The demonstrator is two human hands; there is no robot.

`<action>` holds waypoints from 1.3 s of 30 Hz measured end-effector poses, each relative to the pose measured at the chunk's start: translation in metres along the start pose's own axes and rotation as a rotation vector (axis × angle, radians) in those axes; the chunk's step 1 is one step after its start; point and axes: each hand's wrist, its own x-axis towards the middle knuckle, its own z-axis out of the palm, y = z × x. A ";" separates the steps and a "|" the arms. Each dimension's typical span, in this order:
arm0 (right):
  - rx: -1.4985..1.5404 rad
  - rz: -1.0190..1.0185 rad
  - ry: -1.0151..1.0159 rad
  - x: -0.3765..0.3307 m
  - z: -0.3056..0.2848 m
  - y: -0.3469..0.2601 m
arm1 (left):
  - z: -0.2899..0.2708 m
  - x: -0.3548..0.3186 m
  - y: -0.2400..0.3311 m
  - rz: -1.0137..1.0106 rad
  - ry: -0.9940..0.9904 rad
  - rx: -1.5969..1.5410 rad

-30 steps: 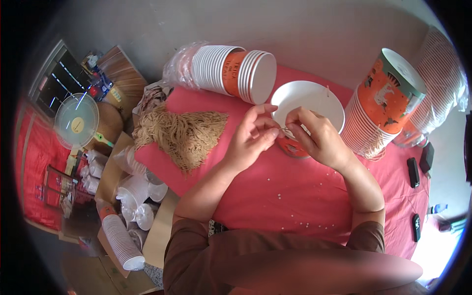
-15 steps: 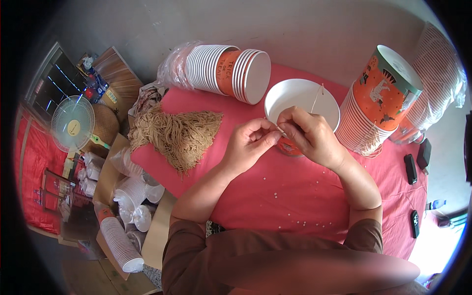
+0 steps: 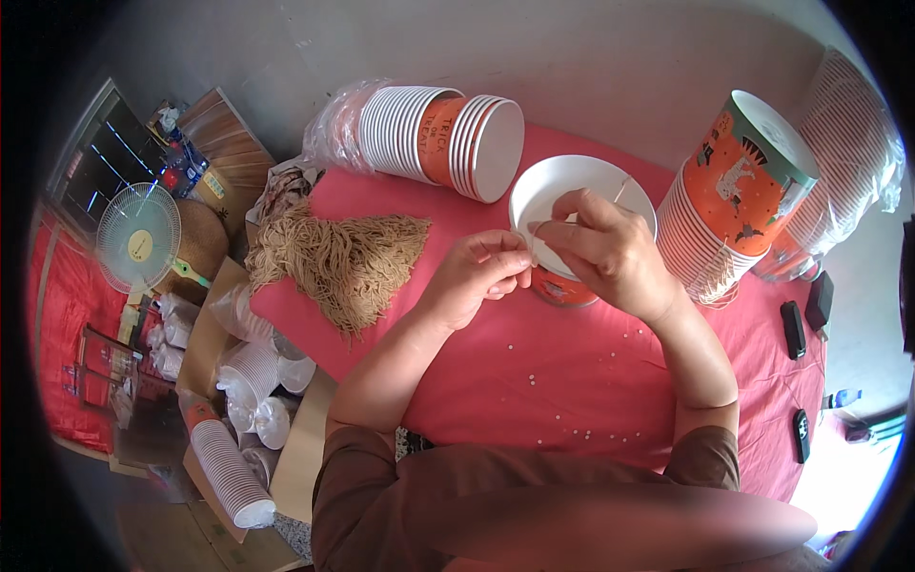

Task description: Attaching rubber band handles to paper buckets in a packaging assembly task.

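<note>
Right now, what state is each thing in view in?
Left hand: pinched shut
Right hand: pinched shut
White-lined paper bucket: upright, open
Paper-bucket stack by the wall: nested, on its side
Orange paper-bucket stack: nested, upside down
Far-right stack: in clear plastic
Tan cord bundle: loosely heaped
White bits: scattered
Cardboard box: open
Fan: cannot tell if running

The left hand [image 3: 486,278] and right hand [image 3: 610,250] meet over the near rim of a white-lined orange bucket [image 3: 543,186], each grip pinched, with a fine strand [image 3: 533,245], hard to make out, between them. Tan cords [image 3: 353,267] lie heaped to the left on the red-covered worktop [image 3: 477,400]. Behind, nested buckets [image 3: 400,132] lie sideways; another stack [image 3: 729,191] stands inverted at right. Small white bits [image 3: 532,379] dot the cloth nearer the body.
</note>
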 end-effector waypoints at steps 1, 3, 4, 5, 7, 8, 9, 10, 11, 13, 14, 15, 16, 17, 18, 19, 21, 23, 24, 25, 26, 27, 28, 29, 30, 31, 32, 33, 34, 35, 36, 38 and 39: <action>0.020 -0.032 -0.026 0.000 0.001 0.000 | 0.000 0.000 0.000 -0.001 -0.001 -0.001; 0.072 -0.060 -0.058 0.002 0.002 -0.002 | 0.001 0.000 0.000 -0.007 -0.024 0.014; 0.071 -0.058 -0.058 0.002 0.003 -0.002 | 0.000 -0.001 0.000 -0.009 -0.025 0.014; 0.089 -0.065 -0.050 0.002 0.004 -0.001 | 0.000 -0.001 0.001 -0.012 -0.036 0.051; 0.107 -0.072 -0.042 0.002 0.006 0.000 | 0.001 -0.002 0.002 -0.015 -0.047 0.087; 0.145 -0.039 -0.053 0.002 0.007 0.000 | 0.001 -0.002 0.002 -0.001 -0.048 0.116; 0.183 -0.007 -0.064 0.002 0.007 0.000 | 0.002 -0.002 0.001 0.014 -0.048 0.145; 0.182 -0.006 -0.064 0.001 0.008 0.001 | 0.001 -0.002 0.002 0.013 -0.049 0.145; 0.204 -0.015 -0.054 0.002 0.008 0.003 | 0.001 -0.002 0.002 0.007 -0.055 0.153; 0.226 -0.024 -0.043 0.002 0.007 0.004 | 0.001 -0.002 0.002 0.000 -0.061 0.162; 0.215 -0.001 -0.055 0.002 0.006 0.003 | 0.002 -0.002 0.003 0.001 -0.064 0.143; 0.203 0.022 -0.066 0.002 0.005 0.002 | 0.003 -0.002 0.003 0.002 -0.067 0.125; 0.204 0.023 -0.067 0.003 0.004 0.003 | 0.002 -0.002 0.004 0.002 -0.067 0.124; 0.205 0.020 -0.077 0.003 0.002 0.004 | 0.001 -0.003 0.006 0.036 -0.069 0.160; 0.205 0.018 -0.087 0.002 0.001 0.004 | 0.000 -0.002 0.007 0.071 -0.072 0.196; 0.205 0.018 -0.087 0.002 0.001 0.004 | 0.000 -0.002 0.006 0.071 -0.073 0.196; 0.199 0.051 -0.082 0.001 0.000 0.003 | 0.001 -0.003 0.002 0.174 -0.047 0.232; 0.167 0.045 -0.088 0.001 0.000 0.002 | 0.000 -0.002 -0.002 0.204 -0.028 0.258; 0.135 0.040 -0.093 0.001 0.001 0.002 | 0.001 -0.002 -0.003 0.234 -0.010 0.285; 0.135 0.039 -0.094 0.001 0.001 0.001 | 0.002 -0.002 -0.004 0.234 -0.009 0.285; 0.108 0.019 -0.108 0.002 0.001 0.000 | 0.004 -0.002 -0.004 0.289 0.028 0.354; 0.080 -0.001 -0.121 0.002 0.001 -0.001 | 0.005 -0.002 -0.004 0.344 0.065 0.422; 0.080 -0.001 -0.121 0.001 0.002 -0.001 | 0.006 -0.002 -0.004 0.343 0.064 0.422; 0.060 -0.005 -0.124 0.001 0.002 -0.001 | 0.007 -0.002 -0.003 0.373 0.078 0.459; 0.040 -0.009 -0.128 0.001 0.002 -0.001 | 0.008 -0.003 -0.002 0.402 0.091 0.495; 0.040 -0.009 -0.128 0.001 0.001 -0.001 | 0.010 -0.003 -0.003 0.402 0.091 0.495; 0.031 -0.005 -0.143 0.000 0.001 -0.001 | 0.011 -0.005 -0.004 0.414 0.115 0.506; 0.023 -0.001 -0.159 0.000 0.001 0.000 | 0.012 -0.005 -0.004 0.427 0.139 0.516; 0.024 -0.001 -0.158 0.000 0.001 -0.001 | 0.014 -0.005 -0.004 0.427 0.140 0.516; 0.014 0.008 -0.151 0.001 0.001 -0.003 | 0.015 -0.004 -0.003 0.495 0.155 0.573; 0.004 0.016 -0.143 0.001 0.001 -0.004 | 0.016 -0.003 -0.003 0.563 0.171 0.630; 0.011 0.027 -0.145 0.000 0.001 -0.003 | 0.016 -0.003 -0.003 0.608 0.170 0.675; 0.018 0.038 -0.146 0.000 0.001 -0.002 | 0.016 -0.003 -0.004 0.653 0.169 0.721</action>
